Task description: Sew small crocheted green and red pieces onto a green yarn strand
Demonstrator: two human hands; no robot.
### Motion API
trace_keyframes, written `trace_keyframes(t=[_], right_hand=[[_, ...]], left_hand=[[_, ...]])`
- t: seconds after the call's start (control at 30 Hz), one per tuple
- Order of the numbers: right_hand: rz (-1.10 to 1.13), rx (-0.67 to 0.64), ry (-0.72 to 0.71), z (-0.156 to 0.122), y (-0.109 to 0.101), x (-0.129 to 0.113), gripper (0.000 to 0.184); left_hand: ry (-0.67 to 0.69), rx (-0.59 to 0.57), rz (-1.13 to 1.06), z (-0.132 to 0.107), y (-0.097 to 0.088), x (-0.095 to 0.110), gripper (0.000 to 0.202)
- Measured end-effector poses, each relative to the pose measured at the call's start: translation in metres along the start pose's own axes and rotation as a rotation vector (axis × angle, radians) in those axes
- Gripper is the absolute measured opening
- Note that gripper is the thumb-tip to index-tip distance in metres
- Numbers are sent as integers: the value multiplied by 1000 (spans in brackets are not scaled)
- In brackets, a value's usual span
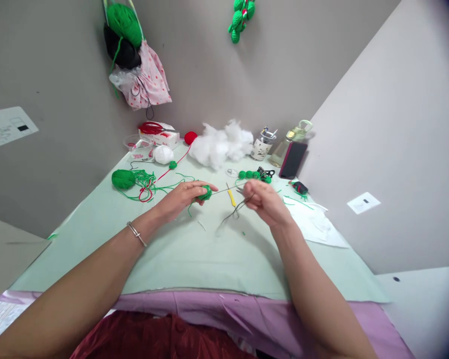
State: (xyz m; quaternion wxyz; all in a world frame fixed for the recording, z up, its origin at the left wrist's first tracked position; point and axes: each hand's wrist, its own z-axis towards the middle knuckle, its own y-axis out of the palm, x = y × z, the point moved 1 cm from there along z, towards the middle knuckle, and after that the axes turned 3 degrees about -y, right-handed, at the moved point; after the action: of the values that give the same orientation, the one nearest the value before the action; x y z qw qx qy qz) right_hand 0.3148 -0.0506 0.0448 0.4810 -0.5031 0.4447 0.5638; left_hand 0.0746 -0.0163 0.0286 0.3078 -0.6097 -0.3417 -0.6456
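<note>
My left hand [183, 197] is closed around a small green crocheted ball [205, 192] just above the pale green table cover [194, 249]. A taut thread runs from the ball to my right hand [264, 198], whose fingers pinch a thin needle or thread end; dark thread loops hang below it. A yellow-handled crochet hook [231, 195] lies on the cover between the two hands. A silver bangle sits on my left wrist.
A green yarn ball [122, 178] with tangled green and red strands lies at left. White stuffing [220, 142], red scissors [153, 128] on a box, a red ball [190, 137], a cup, a bottle and a phone [292, 159] line the back. Green crocheted balls [252, 175] lie behind my hands. White paper [314, 222] lies at right.
</note>
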Motion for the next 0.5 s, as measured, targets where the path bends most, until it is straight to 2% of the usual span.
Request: trace_keyframes(t=[0.07,0.1,0.17,0.33,0.4,0.5], right_hand=[[42,203,-116,5,-18,-5,35],[41,257,-148,6,-24,-7,36],[-36,288,-154,7,-32,-8,37],[-553,367,-188,2,-33,-3,37],[-615,332,-180,1,-30,-2,35],[-516,150,-104,0,-22,-3,33]], left_hand=[[-4,-18,1,-1,0,0,33],[-8,-28,-1,-1,0,1,31],[-14,-44,-17,-2,1,2,30],[-21,-52,-109,-1,-1,2,33],[-26,-52,-139,0,-1,1,31],[-45,-61,-155,1,0,-1,28]])
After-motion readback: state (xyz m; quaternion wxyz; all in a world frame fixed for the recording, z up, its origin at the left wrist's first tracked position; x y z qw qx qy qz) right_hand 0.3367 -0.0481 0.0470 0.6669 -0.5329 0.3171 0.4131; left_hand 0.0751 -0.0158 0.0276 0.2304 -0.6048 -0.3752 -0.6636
